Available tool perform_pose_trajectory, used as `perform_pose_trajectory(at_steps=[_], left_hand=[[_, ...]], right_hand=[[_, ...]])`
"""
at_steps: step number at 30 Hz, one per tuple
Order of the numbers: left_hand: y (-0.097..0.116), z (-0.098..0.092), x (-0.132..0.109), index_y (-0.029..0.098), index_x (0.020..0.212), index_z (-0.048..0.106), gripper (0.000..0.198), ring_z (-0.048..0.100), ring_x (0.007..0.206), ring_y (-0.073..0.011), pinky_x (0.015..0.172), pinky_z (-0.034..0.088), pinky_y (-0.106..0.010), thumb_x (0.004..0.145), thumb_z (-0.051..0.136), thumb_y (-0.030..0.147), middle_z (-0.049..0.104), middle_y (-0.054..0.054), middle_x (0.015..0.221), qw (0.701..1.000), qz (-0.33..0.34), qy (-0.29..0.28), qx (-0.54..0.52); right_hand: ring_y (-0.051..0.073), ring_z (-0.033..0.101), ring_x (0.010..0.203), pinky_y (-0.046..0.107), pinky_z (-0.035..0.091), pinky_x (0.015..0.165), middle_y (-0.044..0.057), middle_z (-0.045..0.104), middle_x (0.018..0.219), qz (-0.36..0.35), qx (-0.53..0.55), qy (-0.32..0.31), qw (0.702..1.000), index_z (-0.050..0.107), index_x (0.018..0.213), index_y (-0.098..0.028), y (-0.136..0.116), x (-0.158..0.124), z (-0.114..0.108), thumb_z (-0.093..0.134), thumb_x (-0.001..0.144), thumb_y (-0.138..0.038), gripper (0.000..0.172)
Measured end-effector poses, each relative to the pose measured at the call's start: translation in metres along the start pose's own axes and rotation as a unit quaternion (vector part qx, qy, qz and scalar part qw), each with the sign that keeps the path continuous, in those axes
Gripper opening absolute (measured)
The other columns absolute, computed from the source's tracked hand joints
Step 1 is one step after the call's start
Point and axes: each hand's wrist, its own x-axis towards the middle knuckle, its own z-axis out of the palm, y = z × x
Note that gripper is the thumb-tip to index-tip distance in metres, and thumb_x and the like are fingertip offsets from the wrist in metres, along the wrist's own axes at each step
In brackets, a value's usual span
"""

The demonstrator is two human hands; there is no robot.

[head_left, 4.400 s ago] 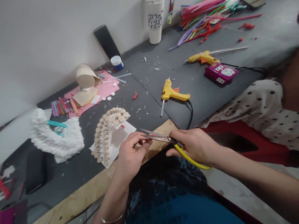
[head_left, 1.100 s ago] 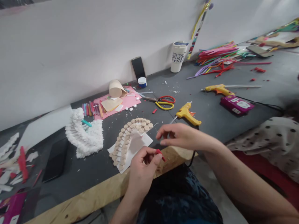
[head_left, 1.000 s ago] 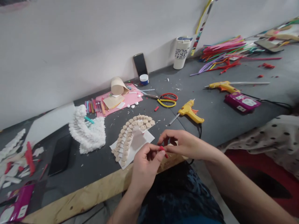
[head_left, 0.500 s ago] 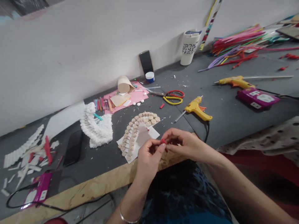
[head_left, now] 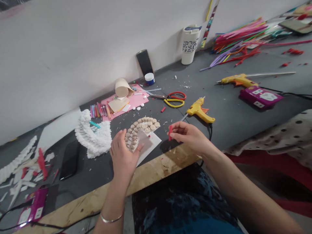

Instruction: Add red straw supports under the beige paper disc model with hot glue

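Pinched upright between the thumb and fingers of my right hand (head_left: 187, 135) is a small red strip (head_left: 170, 132). My left hand (head_left: 125, 154) straddles the near left end of a curved craft piece (head_left: 147, 125) covered with beige paper coils, fingers on its outer side and thumb on the inner side. That piece rests partly on a white sheet (head_left: 152, 146) by the table's wooden edge. A yellow glue gun (head_left: 198, 110) lies just beyond my right hand. Farther back are scissors (head_left: 174, 99) with red and yellow handles and a short red piece (head_left: 163, 109).
Left stand a fluffy white craft piece (head_left: 94, 143), a black phone (head_left: 69, 161) and white and red scraps (head_left: 26, 174). Pink paper (head_left: 138, 94) lies behind. At the right are a second glue gun (head_left: 237, 80), a purple box (head_left: 259, 97) and pipe cleaners (head_left: 241, 35). A tumbler (head_left: 190, 45) stands by the wall.
My hands were together over the red piece; now they are apart. My left hand has moved left onto the coil-covered piece, while my right hand keeps the red strip.
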Motion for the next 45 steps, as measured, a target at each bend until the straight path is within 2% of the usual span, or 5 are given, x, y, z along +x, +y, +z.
perform_pose_trajectory(at_steps=[6, 18, 25, 34, 45], left_hand=[[-0.016, 0.01, 0.017, 0.019, 0.152, 0.036, 0.082, 0.051, 0.132, -0.0382, 0.109, 0.04, -0.053, 0.082, 0.069, 0.045, 0.054, -0.018, 0.143, 0.991, -0.014, -0.129, 0.032], [-0.021, 0.0, 0.025, 0.025, 0.151, 0.039, 0.079, 0.044, 0.14, -0.0342, 0.116, 0.035, -0.049, 0.081, 0.07, 0.042, 0.045, -0.013, 0.155, 0.977, -0.063, -0.169, -0.113], [-0.002, -0.028, 0.023, 0.02, 0.135, 0.056, 0.075, 0.067, 0.112, -0.0301, 0.094, 0.053, -0.034, 0.07, 0.082, 0.048, 0.068, -0.015, 0.127, 0.859, -0.198, -0.269, -0.387], [0.022, -0.04, -0.006, 0.021, 0.154, 0.034, 0.093, 0.066, 0.111, -0.0298, 0.095, 0.051, -0.038, 0.076, 0.077, 0.051, 0.071, -0.013, 0.122, 0.725, -0.22, -0.426, -0.495], [0.016, -0.043, -0.023, 0.03, 0.154, 0.036, 0.088, 0.04, 0.143, -0.0352, 0.109, 0.044, -0.037, 0.078, 0.075, 0.052, 0.043, -0.005, 0.158, 0.769, -0.192, -0.457, -0.403]], right_hand=[[0.015, 0.067, 0.078, 0.027, 0.047, 0.061, 0.003, 0.072, 0.089, 0.011, 0.009, 0.004, 1.0, 0.06, 0.097, -0.021, 0.006, 0.006, 0.001, 0.075, 0.077, -0.039, 0.03], [0.014, 0.065, 0.075, 0.028, 0.046, 0.063, 0.0, 0.068, 0.084, -0.048, -0.009, 0.078, 0.996, 0.051, 0.095, -0.024, -0.01, 0.006, 0.009, 0.072, 0.079, -0.037, 0.029], [0.013, 0.06, 0.073, 0.03, 0.049, 0.068, 0.001, 0.065, 0.084, -0.142, -0.051, 0.064, 0.987, 0.063, 0.088, -0.025, -0.052, -0.011, 0.011, 0.062, 0.09, -0.029, 0.005], [0.015, 0.063, 0.088, 0.028, 0.053, 0.076, 0.005, 0.067, 0.103, -0.168, -0.076, -0.093, 0.978, 0.067, 0.112, -0.022, -0.09, -0.041, 0.011, 0.071, 0.087, -0.027, 0.026], [0.014, 0.064, 0.079, 0.024, 0.051, 0.067, 0.002, 0.07, 0.088, -0.107, -0.193, -0.094, 0.971, 0.074, 0.095, -0.024, -0.095, -0.065, 0.006, 0.067, 0.091, -0.03, 0.01]])
